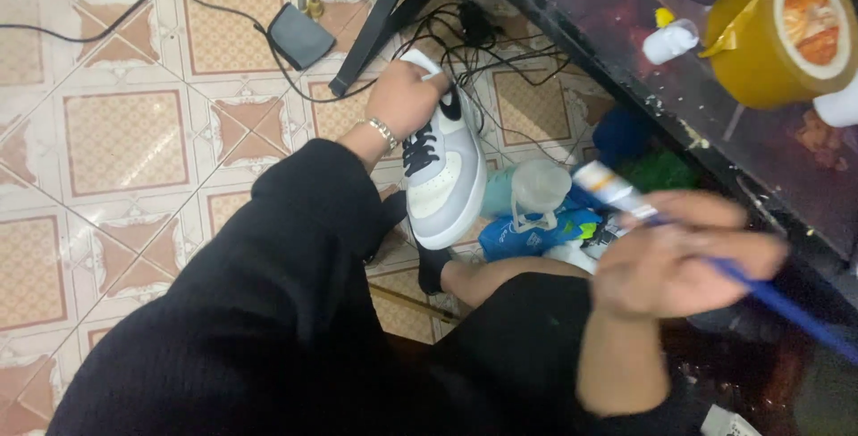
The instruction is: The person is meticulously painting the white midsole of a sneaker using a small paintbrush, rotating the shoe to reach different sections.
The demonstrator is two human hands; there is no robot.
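My left hand grips the heel end of a grey, white and black sneaker with black laces, held out over the tiled floor with its toe pointing toward me. A metal bracelet sits on that wrist. My right hand, blurred, is closed around a blue-handled brush whose pale end points up and left, close to the dark table edge.
A dark table at the right carries a large roll of yellow-brown tape and a small white bottle. A foot pedal, tangled black cables and a blue bag with a clear cup lie on the floor.
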